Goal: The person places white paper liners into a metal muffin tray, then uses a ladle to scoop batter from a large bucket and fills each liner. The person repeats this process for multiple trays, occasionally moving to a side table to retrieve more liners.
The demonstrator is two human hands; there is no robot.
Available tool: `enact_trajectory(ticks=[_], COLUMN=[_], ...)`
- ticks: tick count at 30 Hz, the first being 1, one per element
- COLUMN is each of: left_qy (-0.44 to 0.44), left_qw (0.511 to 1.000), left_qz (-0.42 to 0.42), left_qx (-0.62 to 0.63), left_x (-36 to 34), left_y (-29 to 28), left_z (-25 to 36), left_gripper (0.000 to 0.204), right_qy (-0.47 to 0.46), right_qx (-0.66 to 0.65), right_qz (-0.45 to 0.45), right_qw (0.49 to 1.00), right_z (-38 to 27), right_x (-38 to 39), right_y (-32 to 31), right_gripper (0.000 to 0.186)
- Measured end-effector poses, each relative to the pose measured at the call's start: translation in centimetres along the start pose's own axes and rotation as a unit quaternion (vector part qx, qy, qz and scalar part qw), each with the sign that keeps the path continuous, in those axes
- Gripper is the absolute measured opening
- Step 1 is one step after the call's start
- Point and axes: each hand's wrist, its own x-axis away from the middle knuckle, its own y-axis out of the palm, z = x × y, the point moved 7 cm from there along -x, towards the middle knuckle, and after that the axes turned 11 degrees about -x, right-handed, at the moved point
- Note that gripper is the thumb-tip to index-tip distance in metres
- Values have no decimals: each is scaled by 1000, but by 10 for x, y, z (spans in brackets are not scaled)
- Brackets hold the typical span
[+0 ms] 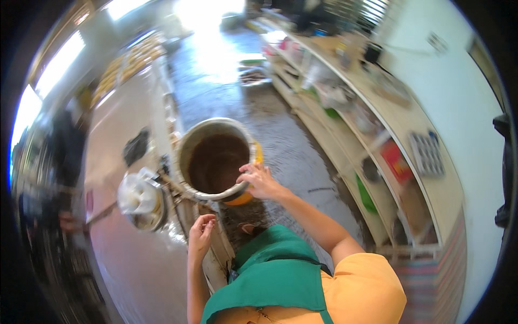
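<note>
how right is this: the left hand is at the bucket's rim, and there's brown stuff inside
Not quite: it's the right hand at the bucket's rim. The head view shows it there, with the left hand lower in the picture. The brown stuff is indeed inside.

Glare whitens the far floor [210,56]; blur smears the left edge.
</note>
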Motion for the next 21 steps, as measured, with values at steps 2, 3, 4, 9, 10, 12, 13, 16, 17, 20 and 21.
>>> enact_trajectory(ticks=[2,3,4,9,10,12,13,16,17,20,21], left_qy=[26,53,66,175,205,241,265,290,301,337,353], left_qw=[995,989,981,924,911,878,863,832,823,797,789], left_qz=[-92,-129,-171,-317,-336,-391,-409,-452,-460,-482,-486], left_qx=[-33,-55,-67,-119,-126,-137,-136,-140,-140,-137,-128], left_x=[-1,0,3,14,17,22,23,26,25,25,27], left_y=[51,76,102,244,273,331,360,454,487,568,593], left_z=[15,26,36,116,134,168,188,239,259,310,327], left_gripper=[19,20,20,21,22,23,24,25,26,27,27], right_qy=[98,107,124,287,284,323,331,377,379,396,391], right_qx=[-208,-223,-222,-395,-406,-410,-413,-432,-432,-469,-475], right_qz=[40,70,90,240,271,335,366,404,416,450,455], right_qw=[972,966,963,839,825,785,766,713,705,649,644], right_z=[53,71,87,163,173,199,212,253,267,299,308], right_x=[71,107,143,312,342,403,430,504,528,578,594], right_y=[-8,-18,-24,-64,-74,-93,-105,-135,-152,-184,-200], right_gripper=[20,20,19,22,23,21,20,19,18,17,18])
